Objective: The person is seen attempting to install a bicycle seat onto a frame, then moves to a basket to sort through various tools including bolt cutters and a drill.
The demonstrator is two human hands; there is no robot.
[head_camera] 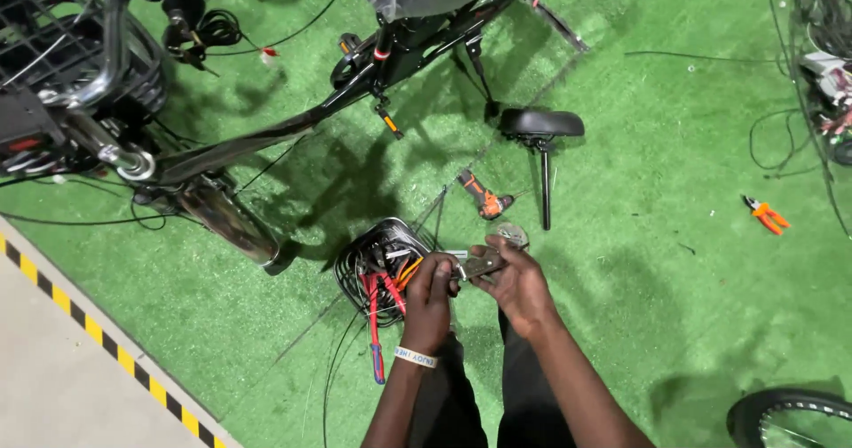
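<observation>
A wire basket [377,266] of red-handled tools sits on green turf [666,235], just left of the hands. The left hand [430,293] and right hand [519,284] together clench a small, dull metal tool [475,263] above the turf. Behind lie a black saddle [541,124] and, far right, orange pliers [768,215].

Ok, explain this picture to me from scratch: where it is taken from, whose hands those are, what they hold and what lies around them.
There is one picture, from a camera worn on a person's head, looking down at their own two bare hands over green artificial turf. The left hand and right hand meet on a small metal part; what kind of part is too small to tell. Just left of them sits a wire basket with red-handled tools in it. Further up lie a loose bicycle saddle on its post, a small orange-and-black tool, and a black bicycle frame. Orange pliers lie off to the right.
</observation>
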